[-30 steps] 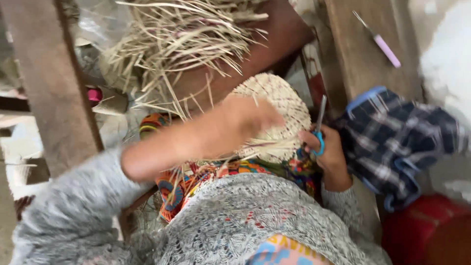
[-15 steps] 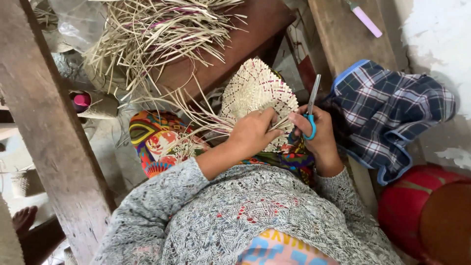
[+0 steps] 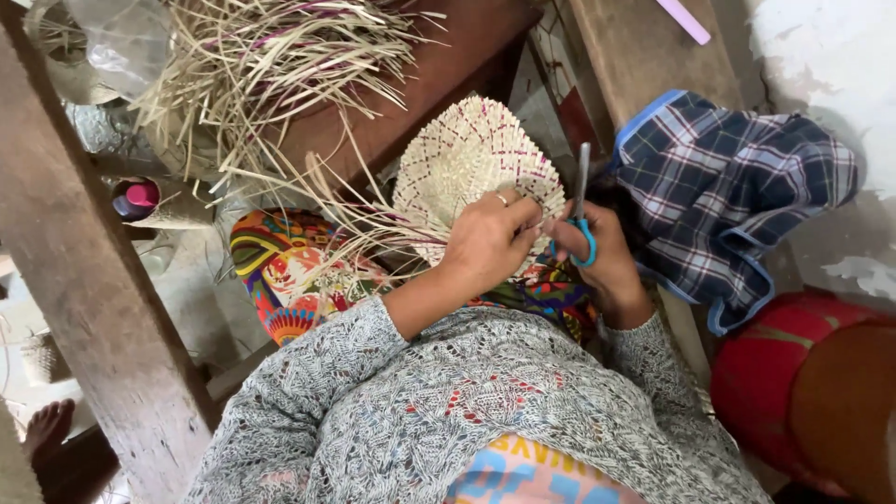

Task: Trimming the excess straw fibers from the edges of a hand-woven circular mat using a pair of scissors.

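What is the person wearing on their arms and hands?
Both arms wear long sleeves of a grey, lacy open-knit sweater with small red flecks. The left sleeve is pushed up to about the elbow, leaving the forearm bare; the right sleeve reaches the wrist. The left hand has a thin ring on one finger. The right hand is bare.

Two hands: the left hand [image 3: 490, 238] and the right hand [image 3: 602, 261], both near centre. One woven straw fan [image 3: 471, 163] at twelve o'clock from them. One pair of scissors [image 3: 581, 219]. One heap of loose straw [image 3: 271, 65] at eleven o'clock. One checked cloth [image 3: 728, 196] at three o'clock. One red bucket [image 3: 765, 383] at four o'clock. One bare foot [image 3: 47, 429] at eight o'clock.
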